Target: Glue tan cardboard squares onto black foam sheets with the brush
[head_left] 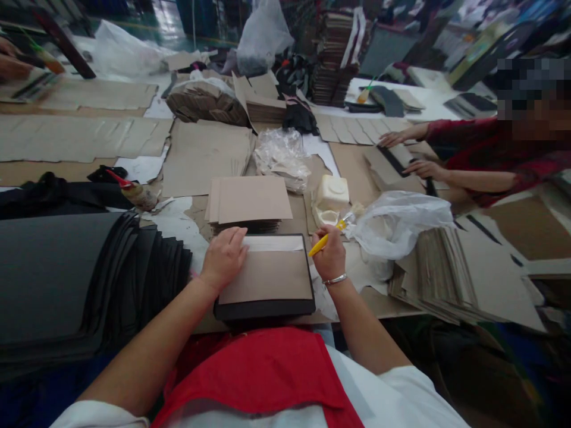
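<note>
A yellow-handled brush is gripped in my right hand, its pale bristles pointing away from me beside a clear plastic bag. Before me lies a brown cardboard panel on black sheet material, with a whitish strip along its far edge. My left hand rests on the panel's upper left, fingers stretched out and holding nothing. Just beyond the brush stands a cream plastic container with a cut opening. Behind the panel sits a stack of smaller cardboard pieces.
Black sheets are piled at left, cardboard sheets at right. A clear plastic bag lies near my right hand. A red-tipped bottle lies at left. A co-worker's hands handle a black-edged panel at the right.
</note>
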`<state>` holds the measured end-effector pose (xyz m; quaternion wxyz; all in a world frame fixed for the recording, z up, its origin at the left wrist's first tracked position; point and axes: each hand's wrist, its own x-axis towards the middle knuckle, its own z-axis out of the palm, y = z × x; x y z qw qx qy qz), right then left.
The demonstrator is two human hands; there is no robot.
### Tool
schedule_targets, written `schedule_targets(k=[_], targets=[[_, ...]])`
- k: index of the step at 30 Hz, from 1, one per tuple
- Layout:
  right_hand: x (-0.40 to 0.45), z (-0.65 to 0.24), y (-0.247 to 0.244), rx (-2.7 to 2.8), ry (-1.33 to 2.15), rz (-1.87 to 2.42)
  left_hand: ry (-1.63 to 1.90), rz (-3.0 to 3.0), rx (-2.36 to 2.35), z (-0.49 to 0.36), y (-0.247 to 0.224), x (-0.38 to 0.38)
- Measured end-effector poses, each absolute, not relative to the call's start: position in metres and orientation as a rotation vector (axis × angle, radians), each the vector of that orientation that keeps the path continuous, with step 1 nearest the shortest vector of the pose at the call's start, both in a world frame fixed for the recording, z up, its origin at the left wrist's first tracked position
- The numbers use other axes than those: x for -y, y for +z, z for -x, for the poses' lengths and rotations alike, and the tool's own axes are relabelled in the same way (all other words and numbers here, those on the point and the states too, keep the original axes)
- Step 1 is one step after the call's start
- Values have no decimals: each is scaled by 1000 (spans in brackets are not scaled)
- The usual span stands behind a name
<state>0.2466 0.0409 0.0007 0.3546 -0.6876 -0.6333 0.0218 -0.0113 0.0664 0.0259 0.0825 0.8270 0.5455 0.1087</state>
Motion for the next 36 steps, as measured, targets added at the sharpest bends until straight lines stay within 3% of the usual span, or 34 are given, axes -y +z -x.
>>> schedule_targets(k=[6, 17, 24, 29, 33, 36], targets=[[-24, -195, -9, 2133, 349, 1388, 33, -2648, -1145, -14, -3, -47], [17, -258, -19, 2060, 142, 1744, -120, -2642, -1402, 26, 2, -32], [14, -208, -16, 2174, 197, 1444, -124, -2657, -1411, 12, 1, -20], [10, -210, -25, 2237, 249, 1485, -191, -2606, -1511, 30, 5, -15], [21, -251, -21, 2065, 204, 1715, -216, -2538, -1634, 49, 10, -13], [32, -280, -8, 1763, 200, 1830, -39, -2560, -1728, 58, 15, -14]])
